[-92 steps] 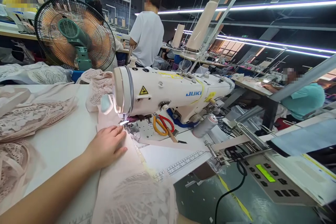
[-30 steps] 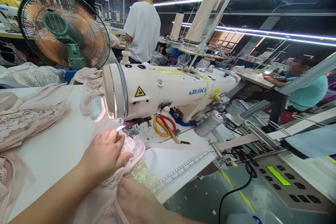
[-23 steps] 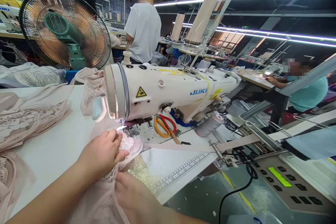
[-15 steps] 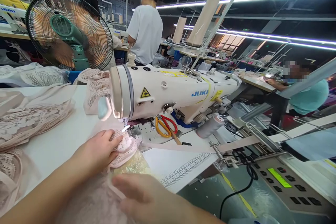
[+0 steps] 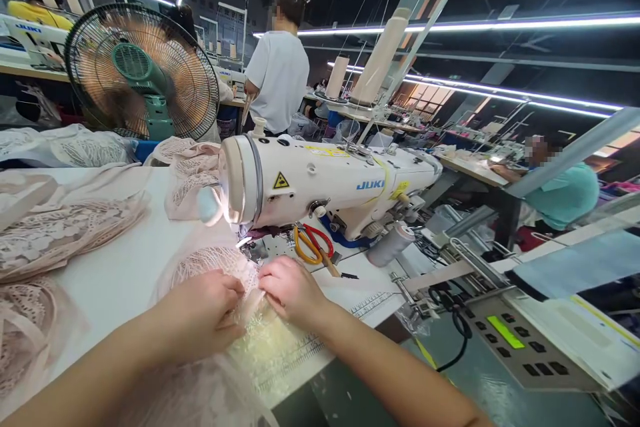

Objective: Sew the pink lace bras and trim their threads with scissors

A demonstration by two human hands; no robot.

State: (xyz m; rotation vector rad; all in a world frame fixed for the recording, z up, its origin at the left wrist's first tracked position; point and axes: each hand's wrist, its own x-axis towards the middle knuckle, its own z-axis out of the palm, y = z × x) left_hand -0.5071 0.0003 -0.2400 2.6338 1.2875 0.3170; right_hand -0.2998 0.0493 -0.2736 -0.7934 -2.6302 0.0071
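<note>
Pale pink lace fabric (image 5: 200,263) lies partly under the needle end of a white sewing machine (image 5: 325,180). My left hand (image 5: 207,313) is closed on the lace, thumb and fingers pinching it just in front of the machine's foot. At the fabric's right edge my right hand (image 5: 293,290) pinches the same piece, close beside the left. What the fingertips grip is partly hidden by the hands. More sheer pink fabric (image 5: 200,390) hangs below my left forearm, toward the table's front edge.
Scissors with red and yellow handles (image 5: 313,243) and a grey thread cone (image 5: 393,245) lie right of the needle area. Pink lace garments (image 5: 75,227) cover the table's left side. A fan (image 5: 143,73) stands behind; a control panel (image 5: 515,337) is at right.
My right hand has risen from the lower front to the lace beside the machine foot and closed on it. My left hand has shifted slightly lower. The view has tilted up a little.
</note>
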